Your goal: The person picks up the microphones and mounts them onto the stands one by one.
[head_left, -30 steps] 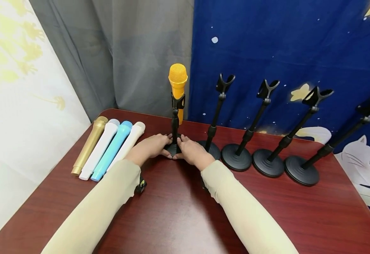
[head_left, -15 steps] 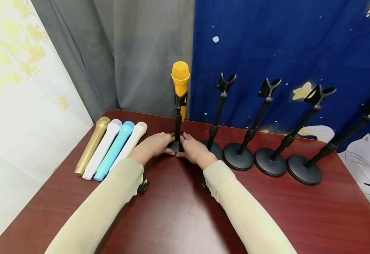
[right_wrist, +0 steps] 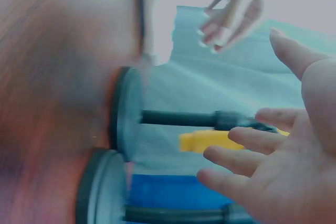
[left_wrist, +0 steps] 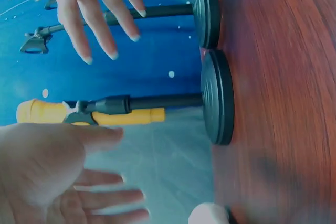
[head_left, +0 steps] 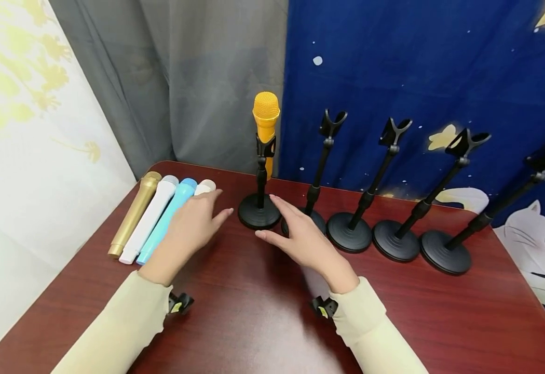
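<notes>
A yellow microphone sits upright in the clip of a black microphone stand near the back of the table. Left of that stand, my left hand is raised with fingers apart, overlapping the white and blue microphones in the head view. My right hand hovers at the stand's right, thumb and fingers spread, partly covering the neighbouring stand's base. Both wrist views show the palms holding nothing, with the yellow microphone and its stand between the hands.
On the left lie a gold microphone, a white one, a light blue one and a cream one. Several black stands with bare clips line the right side. Grey and blue curtains hang behind the table.
Both hands have let go of the stand's base and drawn apart, the left toward the loose microphones, the right back and to the right. The stand with the yellow microphone stays upright.
</notes>
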Available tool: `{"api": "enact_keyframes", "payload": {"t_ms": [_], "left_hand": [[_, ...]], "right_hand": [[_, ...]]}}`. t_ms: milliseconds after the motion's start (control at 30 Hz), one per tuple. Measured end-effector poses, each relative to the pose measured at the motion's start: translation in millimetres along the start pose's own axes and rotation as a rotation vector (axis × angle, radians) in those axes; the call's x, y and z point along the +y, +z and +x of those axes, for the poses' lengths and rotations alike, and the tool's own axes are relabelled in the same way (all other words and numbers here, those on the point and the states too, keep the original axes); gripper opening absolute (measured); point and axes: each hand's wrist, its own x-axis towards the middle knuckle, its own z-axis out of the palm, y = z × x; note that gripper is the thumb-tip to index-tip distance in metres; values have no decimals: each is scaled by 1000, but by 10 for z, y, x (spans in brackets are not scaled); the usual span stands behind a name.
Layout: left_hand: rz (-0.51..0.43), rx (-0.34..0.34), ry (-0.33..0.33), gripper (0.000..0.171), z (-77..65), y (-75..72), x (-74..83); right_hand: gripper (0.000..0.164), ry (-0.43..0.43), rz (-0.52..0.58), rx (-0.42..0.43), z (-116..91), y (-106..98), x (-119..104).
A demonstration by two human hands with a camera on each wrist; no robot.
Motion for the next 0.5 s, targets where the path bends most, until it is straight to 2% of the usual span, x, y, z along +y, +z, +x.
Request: {"api": "enact_keyframes", "payload": {"t_ms": [167, 267, 400, 500], "left_hand": [[39, -54, -144, 61, -81, -84, -148], [80, -125, -209, 69, -73, -106, -240], [102, -182, -265, 67, -45, -118, -324], [105, -179, -291, 61, -30, -105, -343]], "right_hand": [[84, -25, 19, 65, -149, -98, -107], [83, -35, 52, 99, -226, -144, -136], [83, -49, 115, 165, -302, -197, -154], [89, -64, 129, 262, -324, -221, -153]]}}
